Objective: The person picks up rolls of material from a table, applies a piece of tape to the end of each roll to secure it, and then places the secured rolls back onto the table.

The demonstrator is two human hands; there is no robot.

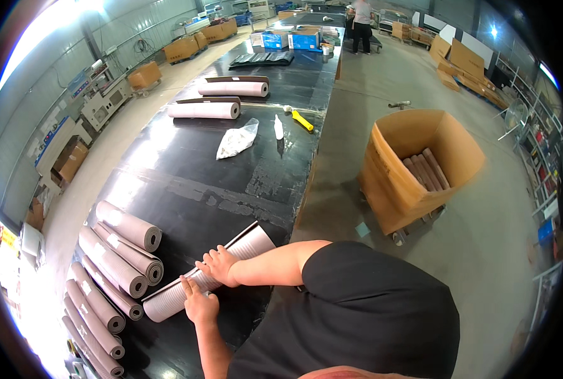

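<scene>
Stack at left: rolled grey mats (pixel 114 265) piled side by side on the near left part of the long black worktop (pixel 231 183), just beside the mat in hand, ends turned toward the worktop's middle.
Farther along the worktop: two more rolled mats (pixel 205 109) lying crosswise, each with a dark flap on top; a crumpled clear plastic bag (pixel 236 140), a small white bottle (pixel 278 128) and a yellow-handled tool (pixel 303 120) nearby, all well apart from the hands.
Far end: dark folded sheets (pixel 262 59) and blue boxes (pixel 291 40); beyond them another person (pixel 361 22) standing at the worktop.
Floor at right: open cardboard box (pixel 414 161) on a wheeled base, several rolled mats standing inside, well apart from the worktop edge.
In the way: nothing between the hands and the mat; the stack at left close against its near end.
Held mat: partly rolled grey mat (pixel 209 273) lying slantwise at the near edge of the worktop, one end toward the stack, the other toward the worktop's right edge.
Right hand (pixel 218 264): palm down on top of the roll near its middle, fingers spread and curled over it.
Left hand (pixel 199 304): just beside the right, nearer the body, fingers bent and pressing on the roll's near side.
</scene>
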